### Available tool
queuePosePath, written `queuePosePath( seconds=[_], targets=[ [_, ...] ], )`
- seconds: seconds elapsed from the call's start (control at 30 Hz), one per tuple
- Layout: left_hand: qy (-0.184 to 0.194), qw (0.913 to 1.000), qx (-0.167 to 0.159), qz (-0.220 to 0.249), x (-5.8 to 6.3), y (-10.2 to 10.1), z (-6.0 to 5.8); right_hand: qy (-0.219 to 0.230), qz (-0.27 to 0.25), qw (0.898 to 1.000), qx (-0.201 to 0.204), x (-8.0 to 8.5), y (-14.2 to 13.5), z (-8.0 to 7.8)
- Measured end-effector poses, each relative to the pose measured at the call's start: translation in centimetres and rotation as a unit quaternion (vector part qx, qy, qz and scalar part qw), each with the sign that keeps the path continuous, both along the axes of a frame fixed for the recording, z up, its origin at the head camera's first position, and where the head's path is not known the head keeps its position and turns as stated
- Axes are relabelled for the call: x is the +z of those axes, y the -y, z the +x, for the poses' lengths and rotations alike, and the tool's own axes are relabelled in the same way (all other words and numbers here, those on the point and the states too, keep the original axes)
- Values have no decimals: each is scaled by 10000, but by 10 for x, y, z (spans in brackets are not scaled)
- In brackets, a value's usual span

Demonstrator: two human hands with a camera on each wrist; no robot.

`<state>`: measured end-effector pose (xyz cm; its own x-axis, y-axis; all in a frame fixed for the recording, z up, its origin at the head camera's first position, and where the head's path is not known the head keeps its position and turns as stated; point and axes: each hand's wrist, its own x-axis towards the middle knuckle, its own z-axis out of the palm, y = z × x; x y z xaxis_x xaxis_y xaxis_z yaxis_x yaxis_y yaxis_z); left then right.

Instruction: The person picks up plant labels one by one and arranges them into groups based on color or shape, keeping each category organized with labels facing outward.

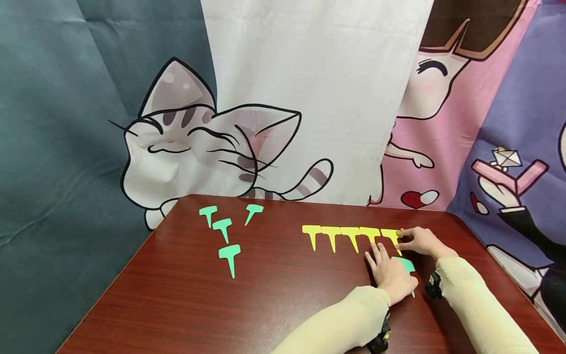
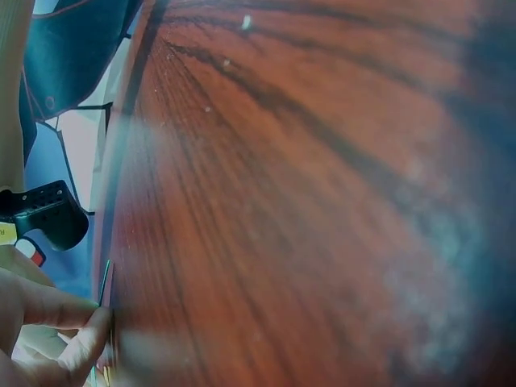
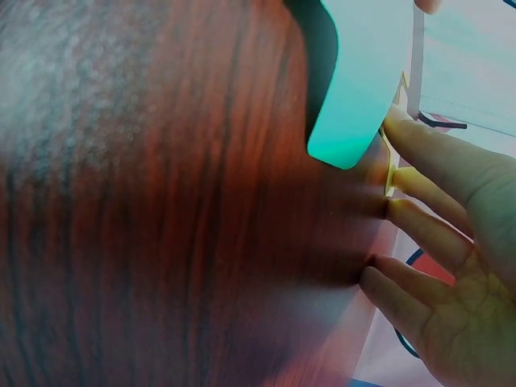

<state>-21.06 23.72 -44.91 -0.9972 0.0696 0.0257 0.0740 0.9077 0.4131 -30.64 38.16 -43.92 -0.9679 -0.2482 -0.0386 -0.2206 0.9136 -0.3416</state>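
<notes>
My left hand [image 1: 392,279] pinches a green T-shaped plant label [image 1: 404,264] between thumb and finger, just in front of the yellow row. The left wrist view shows this label edge-on as a thin green line [image 2: 105,282]. My right hand [image 1: 423,242] touches the right end of the last yellow T-shaped plant label [image 1: 390,234], its fingers fairly straight. In the right wrist view, the green label [image 3: 363,81] stands in front of that right hand [image 3: 451,242], and a sliver of the yellow label [image 3: 391,173] shows at the fingertips.
Several yellow labels [image 1: 331,232] lie side by side in a row, stems toward me. Loose green labels [image 1: 229,252] lie scattered on the left of the dark red wooden table [image 1: 185,305]. A printed cartoon curtain [image 1: 265,73] hangs behind the table.
</notes>
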Motion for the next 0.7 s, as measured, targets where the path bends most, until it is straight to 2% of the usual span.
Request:
queuePosePath(
  seconds=[0.37,0.7],
  targets=[
    [-116,9998,-131,0,0,6,-2,-107,20,9999,50,-1,0,0],
    [-110,9989,-440,141,11,30,-8,-325,77,9994,80,-1,-2,0]
  ],
)
